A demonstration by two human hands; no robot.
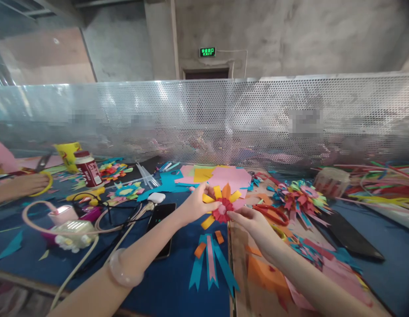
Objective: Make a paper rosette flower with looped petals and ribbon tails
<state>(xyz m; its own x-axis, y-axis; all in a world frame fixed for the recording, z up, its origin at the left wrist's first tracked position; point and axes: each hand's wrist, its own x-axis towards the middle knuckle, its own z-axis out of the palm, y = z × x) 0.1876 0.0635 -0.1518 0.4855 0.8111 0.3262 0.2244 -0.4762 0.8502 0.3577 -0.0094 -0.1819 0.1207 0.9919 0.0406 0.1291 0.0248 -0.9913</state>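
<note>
My left hand (198,203) and my right hand (253,222) both pinch a paper flower (223,206) held just above the table. The flower has a red fringed centre with a pink dot and yellow and orange petals around it. My left fingers grip its upper left petals; my right fingers hold its lower right edge. Below it lies a ribbon piece (211,264) of blue, pink and orange strips on the blue table cover (171,281). A pale bangle (123,270) sits on my left forearm.
Red scissors (272,213), a black phone (161,222), sheets of coloured paper (224,176) and a finished paper flower (298,196) lie around. A glue bottle (88,167), cables and a pink device sit left. Another person's hand (29,182) holds scissors at far left. A perforated metal screen (204,119) runs behind.
</note>
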